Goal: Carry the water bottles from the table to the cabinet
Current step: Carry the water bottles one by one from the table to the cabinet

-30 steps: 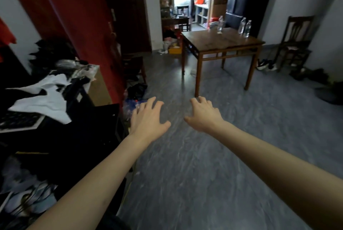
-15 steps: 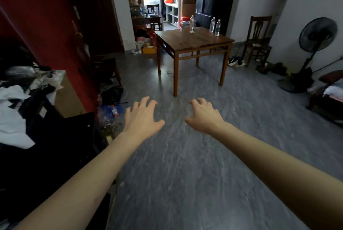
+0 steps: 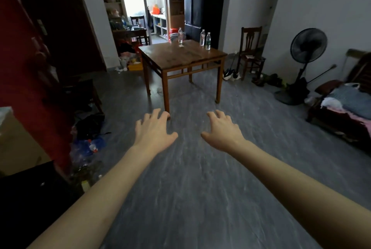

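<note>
Three clear plastic water bottles are standing upright on the far part of a square brown wooden table (image 3: pixel 180 57) across the room: a lone bottle (image 3: pixel 180 35) is sitting near the table's far edge toward the left, and a pair is standing close together toward the right corner, the rear bottle of the pair (image 3: pixel 202 37) just behind the front bottle of the pair (image 3: pixel 208 41). Both bare arms are reaching forward over the grey streaked floor (image 3: pixel 200 188), well short of the table. The left hand (image 3: pixel 153 131) is hovering palm down with its fingers spread and loosely bent, holding nothing. The right hand (image 3: pixel 221 131) is hanging in the same way, fingers relaxed and gripping nothing, with a gap between the two thumbs. Behind the table a tall black refrigerator (image 3: pixel 204 3) is standing against the wall. A dark wooden chair (image 3: pixel 251 51) is sitting to the right of the table, and a black pedestal fan (image 3: pixel 308 45) is standing further right.
</note>
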The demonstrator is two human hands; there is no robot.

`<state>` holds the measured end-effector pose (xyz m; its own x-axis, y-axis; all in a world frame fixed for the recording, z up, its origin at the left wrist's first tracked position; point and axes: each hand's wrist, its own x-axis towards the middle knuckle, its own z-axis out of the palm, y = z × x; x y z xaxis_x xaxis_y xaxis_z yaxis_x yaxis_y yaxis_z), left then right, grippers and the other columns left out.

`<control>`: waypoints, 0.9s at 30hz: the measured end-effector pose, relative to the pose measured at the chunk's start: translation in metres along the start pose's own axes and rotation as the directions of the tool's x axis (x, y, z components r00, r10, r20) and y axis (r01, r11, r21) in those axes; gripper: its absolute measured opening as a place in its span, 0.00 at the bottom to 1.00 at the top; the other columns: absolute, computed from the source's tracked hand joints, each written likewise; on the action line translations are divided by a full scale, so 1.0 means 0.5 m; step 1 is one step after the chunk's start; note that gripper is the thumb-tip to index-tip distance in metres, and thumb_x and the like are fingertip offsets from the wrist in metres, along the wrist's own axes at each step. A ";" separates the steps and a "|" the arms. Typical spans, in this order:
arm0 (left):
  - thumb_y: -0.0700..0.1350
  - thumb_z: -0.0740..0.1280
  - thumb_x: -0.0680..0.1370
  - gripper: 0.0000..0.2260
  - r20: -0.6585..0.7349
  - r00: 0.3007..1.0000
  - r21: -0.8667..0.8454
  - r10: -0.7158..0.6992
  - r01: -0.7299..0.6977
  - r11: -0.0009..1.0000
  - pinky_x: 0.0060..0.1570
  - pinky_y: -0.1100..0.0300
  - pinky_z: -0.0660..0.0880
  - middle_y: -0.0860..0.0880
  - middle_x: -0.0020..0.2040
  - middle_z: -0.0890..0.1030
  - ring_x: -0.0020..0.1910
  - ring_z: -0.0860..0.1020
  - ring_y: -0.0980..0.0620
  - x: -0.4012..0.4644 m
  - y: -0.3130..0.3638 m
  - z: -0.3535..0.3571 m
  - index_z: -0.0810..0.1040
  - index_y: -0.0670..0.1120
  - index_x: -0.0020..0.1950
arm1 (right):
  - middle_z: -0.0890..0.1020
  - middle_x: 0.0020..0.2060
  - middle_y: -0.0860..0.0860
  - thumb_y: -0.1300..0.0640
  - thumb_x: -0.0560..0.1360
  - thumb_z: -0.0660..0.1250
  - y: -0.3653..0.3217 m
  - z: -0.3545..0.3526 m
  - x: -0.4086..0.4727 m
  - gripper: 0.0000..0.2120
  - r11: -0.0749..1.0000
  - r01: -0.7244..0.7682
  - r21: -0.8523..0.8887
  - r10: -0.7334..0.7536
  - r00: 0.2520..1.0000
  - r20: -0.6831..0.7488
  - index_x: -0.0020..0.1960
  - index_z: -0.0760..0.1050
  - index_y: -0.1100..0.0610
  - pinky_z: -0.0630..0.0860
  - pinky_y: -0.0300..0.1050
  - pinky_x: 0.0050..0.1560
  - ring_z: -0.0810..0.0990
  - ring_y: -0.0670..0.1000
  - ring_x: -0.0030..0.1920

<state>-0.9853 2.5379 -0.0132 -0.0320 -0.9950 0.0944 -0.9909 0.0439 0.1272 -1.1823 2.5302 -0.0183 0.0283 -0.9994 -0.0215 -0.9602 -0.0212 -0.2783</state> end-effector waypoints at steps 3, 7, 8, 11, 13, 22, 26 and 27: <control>0.61 0.66 0.77 0.29 -0.033 0.999 0.008 0.013 -0.013 1.000 0.71 0.45 0.65 0.49 0.79 0.63 0.75 0.66 0.44 0.096 0.047 -0.004 0.66 0.53 0.76 | 0.55 0.79 0.55 0.42 0.76 0.64 0.042 -0.028 0.085 0.35 1.000 -0.005 0.005 0.005 1.000 -0.017 0.78 0.55 0.51 0.63 0.63 0.72 0.58 0.59 0.77; 0.61 0.65 0.78 0.30 -0.079 0.997 -0.037 0.003 -0.006 0.999 0.70 0.44 0.66 0.49 0.79 0.62 0.75 0.66 0.44 0.202 0.085 -0.005 0.64 0.52 0.77 | 0.55 0.79 0.55 0.42 0.77 0.63 0.083 -0.051 0.189 0.36 1.000 -0.012 0.005 0.012 0.997 -0.077 0.79 0.54 0.51 0.62 0.63 0.72 0.57 0.59 0.77; 0.61 0.65 0.78 0.30 -0.080 0.997 -0.044 0.002 -0.006 0.999 0.70 0.44 0.66 0.49 0.79 0.62 0.75 0.66 0.44 0.226 0.090 -0.003 0.64 0.52 0.77 | 0.55 0.79 0.55 0.42 0.76 0.63 0.088 -0.053 0.211 0.36 1.000 -0.012 0.006 0.012 0.996 -0.086 0.79 0.54 0.51 0.62 0.63 0.72 0.57 0.59 0.77; 0.61 0.65 0.78 0.30 -0.082 0.997 -0.058 0.000 -0.005 0.998 0.71 0.43 0.65 0.49 0.79 0.62 0.75 0.65 0.44 0.298 0.102 0.013 0.64 0.52 0.77 | 0.54 0.80 0.55 0.42 0.76 0.62 0.098 -0.049 0.274 0.36 1.000 -0.007 0.011 0.008 0.995 -0.100 0.79 0.53 0.51 0.61 0.63 0.74 0.56 0.58 0.78; 0.62 0.65 0.78 0.30 -0.078 0.997 -0.057 0.009 -0.013 0.998 0.72 0.43 0.65 0.49 0.80 0.61 0.76 0.65 0.44 0.350 0.107 0.029 0.64 0.53 0.77 | 0.53 0.80 0.54 0.42 0.77 0.62 0.103 -0.044 0.322 0.36 1.000 -0.005 0.013 0.006 0.995 -0.098 0.80 0.52 0.51 0.58 0.63 0.75 0.54 0.58 0.79; 0.62 0.65 0.77 0.30 -0.047 0.997 -0.075 0.054 -0.057 0.996 0.73 0.44 0.64 0.50 0.81 0.59 0.78 0.62 0.45 0.630 0.067 0.086 0.63 0.55 0.77 | 0.52 0.81 0.52 0.42 0.77 0.62 0.091 -0.008 0.600 0.36 1.000 -0.005 0.029 0.007 0.998 -0.065 0.80 0.52 0.48 0.56 0.63 0.76 0.51 0.57 0.79; 0.62 0.65 0.77 0.30 -0.063 0.996 -0.060 0.069 -0.073 0.996 0.73 0.45 0.63 0.50 0.81 0.60 0.77 0.63 0.45 0.778 0.036 0.091 0.63 0.54 0.77 | 0.51 0.81 0.52 0.42 0.77 0.62 0.063 -0.009 0.748 0.36 0.999 -0.011 0.041 0.013 0.998 -0.058 0.80 0.51 0.48 0.56 0.62 0.76 0.51 0.56 0.79; 0.62 0.65 0.77 0.30 -0.065 0.995 -0.058 0.069 -0.073 0.996 0.73 0.44 0.63 0.50 0.80 0.60 0.77 0.63 0.45 0.817 0.030 0.092 0.63 0.54 0.77 | 0.51 0.81 0.52 0.42 0.77 0.62 0.059 -0.013 0.783 0.36 0.999 -0.009 0.038 0.012 0.997 -0.071 0.80 0.51 0.49 0.56 0.62 0.76 0.51 0.56 0.79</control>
<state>-1.0194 2.1282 -0.0182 -0.0921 -0.9816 0.1674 -0.9767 0.1217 0.1766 -1.2013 2.1383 -0.0289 -0.0031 -0.9990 0.0435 -0.9491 -0.0108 -0.3148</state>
